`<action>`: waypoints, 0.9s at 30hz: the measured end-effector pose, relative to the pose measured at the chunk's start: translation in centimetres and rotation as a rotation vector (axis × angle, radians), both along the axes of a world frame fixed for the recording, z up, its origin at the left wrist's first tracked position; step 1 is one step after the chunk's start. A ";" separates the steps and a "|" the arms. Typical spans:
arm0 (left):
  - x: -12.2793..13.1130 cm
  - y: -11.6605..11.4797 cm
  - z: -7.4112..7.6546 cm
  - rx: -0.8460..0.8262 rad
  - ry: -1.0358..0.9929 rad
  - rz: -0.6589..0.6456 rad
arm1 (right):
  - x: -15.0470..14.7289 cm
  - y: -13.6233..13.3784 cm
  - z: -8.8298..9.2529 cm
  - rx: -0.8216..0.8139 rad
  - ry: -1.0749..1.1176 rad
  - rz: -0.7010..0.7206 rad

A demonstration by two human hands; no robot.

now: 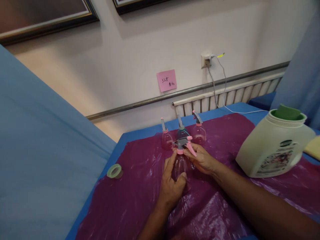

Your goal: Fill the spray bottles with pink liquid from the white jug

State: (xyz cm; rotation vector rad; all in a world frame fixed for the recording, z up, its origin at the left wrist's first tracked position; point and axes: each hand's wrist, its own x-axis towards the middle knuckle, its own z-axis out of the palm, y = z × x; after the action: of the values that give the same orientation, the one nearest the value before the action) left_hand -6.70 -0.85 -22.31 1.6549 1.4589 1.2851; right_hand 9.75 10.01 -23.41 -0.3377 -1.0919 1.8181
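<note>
A clear spray bottle (180, 164) with a grey and pink spray head (183, 144) stands upright in front of me. My left hand (172, 184) is wrapped around the left side of its body, thumb across the front and forefinger up at the pink collar. From the right, my right hand (203, 160) grips near the neck, just under the pink trigger; some of its fingers are hidden behind the bottle. Close behind stand a pink-tinted spray bottle (167, 140), a dark teal spray bottle (182, 132) and another pink-tinted spray bottle (199, 134).
A large pale green jug (271, 150) with a green scoop-like piece (287, 112) in its mouth stands at right. At left lies a pale green ring-shaped cap (115, 171). Purple plastic sheeting (130, 200) covers the blue table. Behind are a radiator (205, 102) and a cable (240, 112).
</note>
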 end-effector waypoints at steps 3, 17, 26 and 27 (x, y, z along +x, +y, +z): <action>-0.1 -0.1 -0.1 -0.004 0.002 -0.003 | 0.0 0.1 -0.2 -0.016 -0.014 0.009; -0.2 0.1 -0.8 0.003 0.014 -0.040 | -0.4 0.0 0.0 -0.066 -0.001 -0.019; -0.4 0.2 -0.5 0.012 -0.034 -0.027 | 0.1 0.3 -0.3 -0.055 0.019 0.029; -0.4 0.2 -0.6 0.022 -0.029 -0.036 | 0.1 0.3 -0.3 -0.057 0.016 0.024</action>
State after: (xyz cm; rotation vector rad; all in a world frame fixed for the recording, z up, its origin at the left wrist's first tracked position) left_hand -7.06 -0.66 -22.91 1.6623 1.3965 1.3052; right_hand 9.85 10.31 -23.71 -0.3452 -1.0384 1.8731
